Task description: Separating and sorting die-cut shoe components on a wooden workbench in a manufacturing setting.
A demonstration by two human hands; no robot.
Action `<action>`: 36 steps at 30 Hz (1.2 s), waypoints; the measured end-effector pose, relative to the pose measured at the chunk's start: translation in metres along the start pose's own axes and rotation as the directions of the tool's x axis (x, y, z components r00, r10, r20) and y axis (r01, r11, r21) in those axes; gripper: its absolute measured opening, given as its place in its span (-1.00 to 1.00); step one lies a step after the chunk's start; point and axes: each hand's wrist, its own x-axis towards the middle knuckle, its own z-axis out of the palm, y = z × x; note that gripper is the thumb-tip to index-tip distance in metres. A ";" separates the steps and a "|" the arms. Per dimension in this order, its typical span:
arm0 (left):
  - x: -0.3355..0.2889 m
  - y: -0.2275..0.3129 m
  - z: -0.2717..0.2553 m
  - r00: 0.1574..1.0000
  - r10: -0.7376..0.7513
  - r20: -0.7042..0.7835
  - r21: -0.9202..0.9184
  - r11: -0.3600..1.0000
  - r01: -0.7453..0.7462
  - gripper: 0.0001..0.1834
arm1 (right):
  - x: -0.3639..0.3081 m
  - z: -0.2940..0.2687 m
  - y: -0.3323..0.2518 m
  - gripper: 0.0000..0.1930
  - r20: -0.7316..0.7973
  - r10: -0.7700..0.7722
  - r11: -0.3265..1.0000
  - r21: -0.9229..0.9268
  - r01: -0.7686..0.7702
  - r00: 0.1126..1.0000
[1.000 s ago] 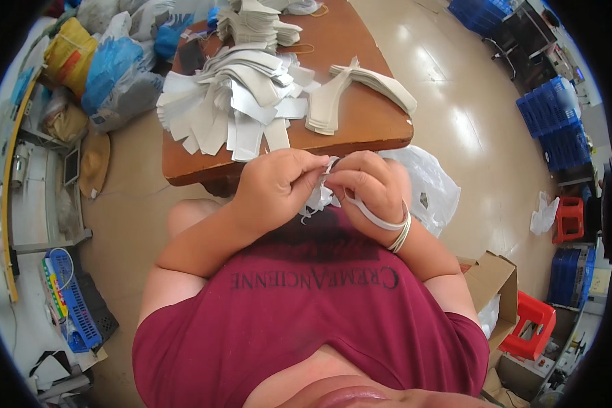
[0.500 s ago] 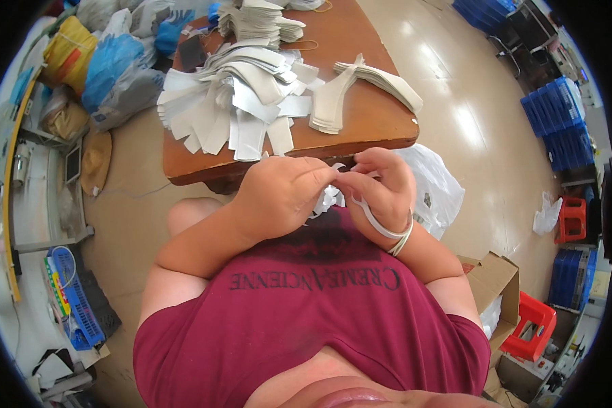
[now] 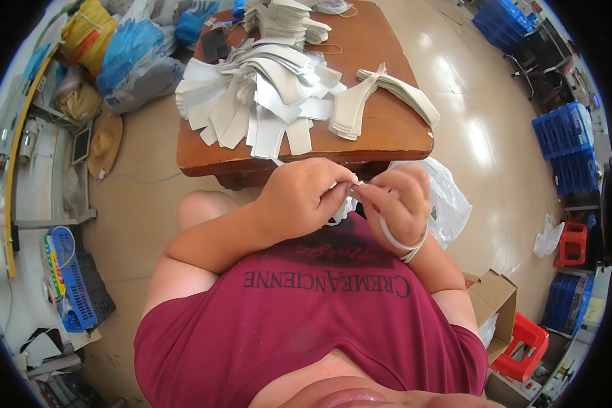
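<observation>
My left hand (image 3: 304,196) and my right hand (image 3: 400,198) meet in front of my chest, just off the near edge of the table. Thumbs and forefingers of both are pinched together on a small white piece (image 3: 357,182), mostly hidden by the fingers. Below it, partly behind the left hand, hangs some white strip material (image 3: 341,212). Pale elastic bands (image 3: 409,250) circle my right wrist. On the brown table (image 3: 214,155) lies a loose heap of white, curved fabric-like pieces (image 3: 272,88). To its right rests a neater, folded-over stack of cream pieces (image 3: 353,109).
Another stack of white pieces (image 3: 282,22) and a dark phone-like object (image 3: 215,45) lie farther back on the table. A white plastic bag (image 3: 445,200) is beyond my right hand. An open cardboard box (image 3: 493,296) and red stool (image 3: 523,350) stand at the right.
Both hands appear slightly lower and farther right as the whole view shifts. My right hand's fingers have curled in more, and a bit of white now shows between the fingertips.
</observation>
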 end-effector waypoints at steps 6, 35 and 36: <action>-0.005 0.003 0.004 0.962 -0.274 0.018 -0.309 0.913 0.266 -0.88 | 0.006 0.017 -0.006 -0.68 -0.139 0.049 0.998 0.037 -0.044 0.989; -0.001 -0.006 0.019 0.867 -0.498 -0.023 -0.576 0.715 0.396 -0.84 | 0.008 0.024 0.000 -0.76 -0.099 0.112 0.990 0.094 -0.103 0.989; 0.000 -0.007 0.018 0.831 -0.556 0.010 -0.641 0.634 0.432 -0.83 | 0.008 0.023 0.001 -0.76 -0.103 0.109 0.991 0.088 -0.100 0.989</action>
